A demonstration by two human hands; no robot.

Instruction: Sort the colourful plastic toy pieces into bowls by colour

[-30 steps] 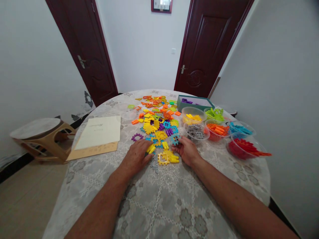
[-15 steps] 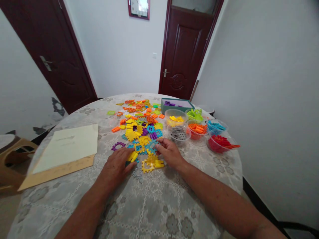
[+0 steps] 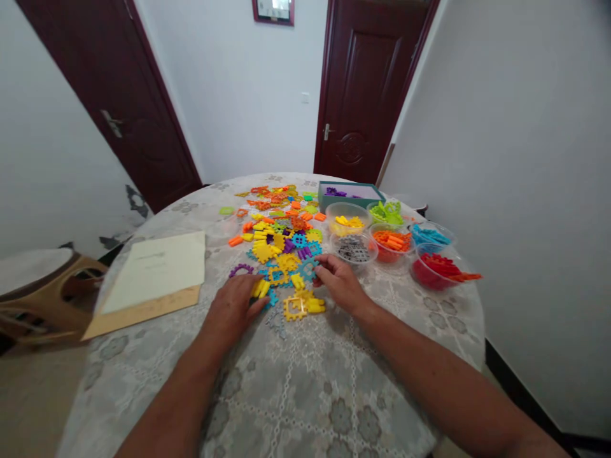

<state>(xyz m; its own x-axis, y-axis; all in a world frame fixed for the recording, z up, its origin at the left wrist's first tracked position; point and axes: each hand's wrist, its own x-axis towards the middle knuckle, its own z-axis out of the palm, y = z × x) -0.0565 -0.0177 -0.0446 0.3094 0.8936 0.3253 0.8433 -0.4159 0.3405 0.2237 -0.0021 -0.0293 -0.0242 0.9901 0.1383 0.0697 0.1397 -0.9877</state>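
Observation:
A blue notched building piece (image 3: 308, 270) with an opening in its middle is pinched between the thumb and fingers of my right hand (image 3: 342, 284). My left hand (image 3: 233, 301) curls around yellow ribbed building pieces (image 3: 261, 288), its thumb beneath them and its fingertips partly hidden. Just below the two hands lie a yellow square frame piece (image 3: 294, 308) and a yellow connector (image 3: 316, 306). Grey translucent pieces (image 3: 276, 323) lie near my left thumb. A purple ring-like piece (image 3: 241, 270) is beyond my left fingers. Yellow, blue and purple pieces (image 3: 286, 261) heap up between the hands.
Clear bowls on the right hold yellow (image 3: 349, 222), grey (image 3: 353, 249), orange (image 3: 392, 241), green (image 3: 387, 212), blue (image 3: 431, 236) and red pieces (image 3: 436, 266). Behind them stands a green box (image 3: 351, 205) with purple pieces. Paper sheets (image 3: 157, 267) lie at left.
My right hand has drawn the blue piece slightly right, away from the heap. My left hand stays around the yellow pieces. The whole view has shifted a little.

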